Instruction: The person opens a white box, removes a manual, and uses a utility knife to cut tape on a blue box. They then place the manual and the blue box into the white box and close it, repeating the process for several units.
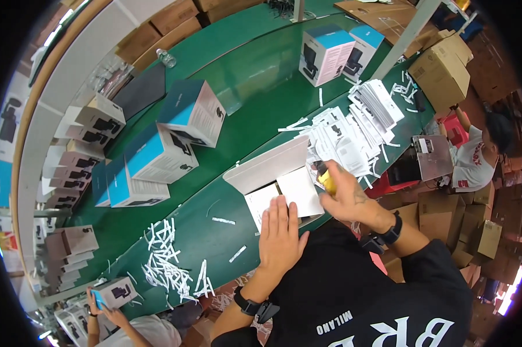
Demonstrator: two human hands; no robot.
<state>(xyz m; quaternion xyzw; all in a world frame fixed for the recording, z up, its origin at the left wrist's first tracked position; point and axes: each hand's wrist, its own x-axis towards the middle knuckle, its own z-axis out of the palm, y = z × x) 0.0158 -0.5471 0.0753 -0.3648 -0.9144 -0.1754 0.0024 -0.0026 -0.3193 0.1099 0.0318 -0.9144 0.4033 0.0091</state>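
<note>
An open white box [268, 163] lies in front of me with its long flap raised on the far side. White panels [301, 192] show inside it, one on each side of a narrow gap. My left hand [280, 238] rests flat on the left panel, its fingers stretched out. Over the box's right end, my right hand [352, 195] is closed around a yellow tool with a black end [328, 180]; its exact kind is hard to make out. Just beyond the box is a loose heap of printed leaflets [337, 136].
Blue-topped product boxes [160, 151] stand on the green table [255, 75] to the left, others [324, 55] at the back right. Paper strips [167, 263] are scattered nearby. Co-workers sit at lower left [145, 331] and far right [475, 156]. Cardboard cartons [440, 72] lie to the right.
</note>
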